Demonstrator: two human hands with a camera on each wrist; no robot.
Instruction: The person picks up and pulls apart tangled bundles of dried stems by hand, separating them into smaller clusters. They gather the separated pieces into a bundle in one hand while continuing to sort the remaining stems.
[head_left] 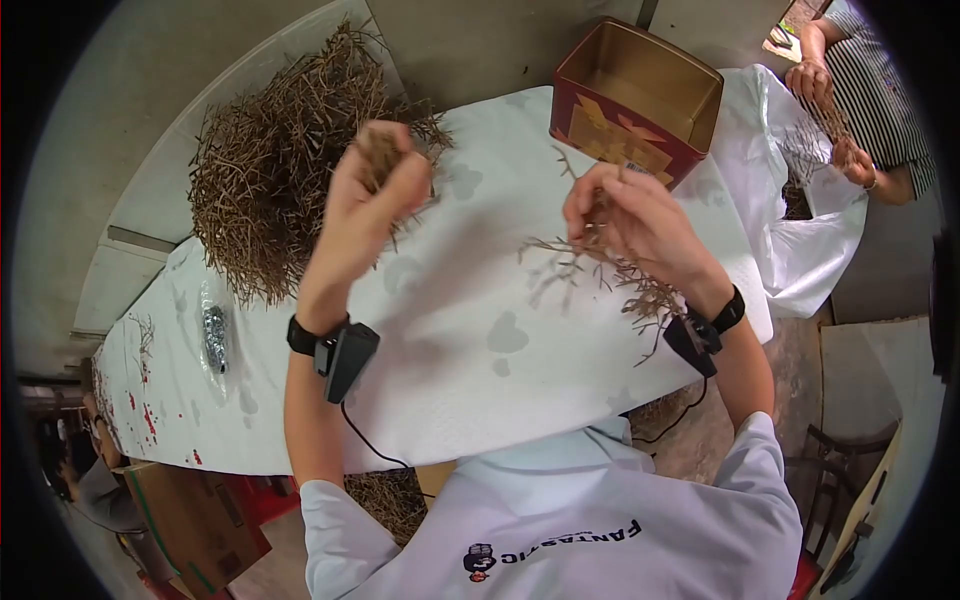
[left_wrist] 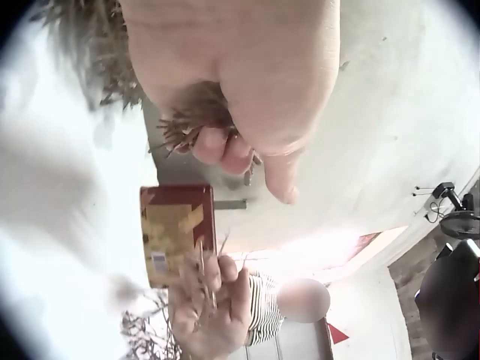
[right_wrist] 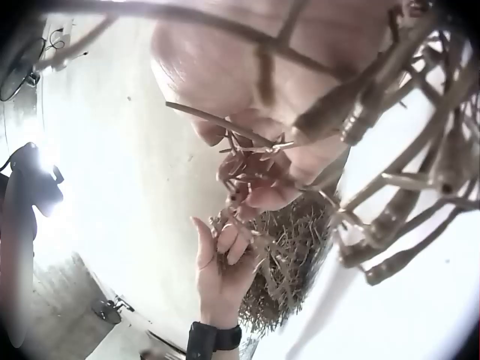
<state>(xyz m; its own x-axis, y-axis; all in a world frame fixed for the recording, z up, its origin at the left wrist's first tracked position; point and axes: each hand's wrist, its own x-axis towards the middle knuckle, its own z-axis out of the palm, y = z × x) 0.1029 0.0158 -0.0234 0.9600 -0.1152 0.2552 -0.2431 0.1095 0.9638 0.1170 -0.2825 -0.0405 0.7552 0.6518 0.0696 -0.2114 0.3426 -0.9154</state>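
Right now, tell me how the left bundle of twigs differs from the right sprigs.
The left bundle is compact; the right sprigs spread out loosely. The left bundle shows mostly short ends outside the fingers; the right sprigs show long, forked stems. Both are brown and hand-held.

Apparently a small workshop: covered worktable [head_left: 440, 400], heaped dry twigs [head_left: 285, 165], cardboard box [head_left: 195, 525]

1 surface [head_left: 480, 360], 1 large twig pile [head_left: 290, 165], 1 tin [head_left: 625, 135], 1 plastic packet [head_left: 215, 335], 2 hands [head_left: 375, 205] [head_left: 640, 220] in front, 2 wrist cameras [head_left: 350, 362] [head_left: 692, 343]; twigs [head_left: 650, 297] too many to count.
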